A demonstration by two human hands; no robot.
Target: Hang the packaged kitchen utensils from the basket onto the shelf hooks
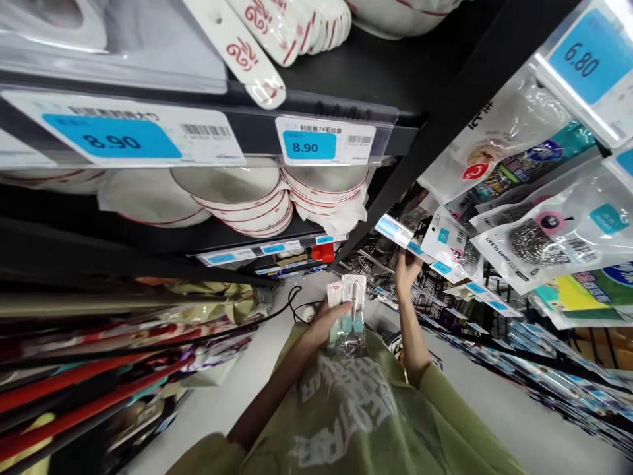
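Close to my chest, my left hand (324, 326) is closed on several slim clear packs. The front pack (352, 320) has a white header and a long-handled utensil inside with a rounded end at the bottom; its exact kind is hard to make out. A second pack (334, 293) shows behind it, partly covered by my fingers. My right hand (408, 272) is raised to the hanging rack on the right, fingers bent just below a small blue price tag (414, 248). What those fingers hold, if anything, is hidden. Beside them hangs a steel-wool scourer pack (448, 241).
Ahead, a dark shelf carries stacked red-rimmed bowls (242, 198) and white patterned spoons (252, 46). More bagged scourers (539, 237) hang at the right, near a dark upright post (445, 99). Red and dark rails (99, 376) run along the left. Pale floor (217, 422) shows below.
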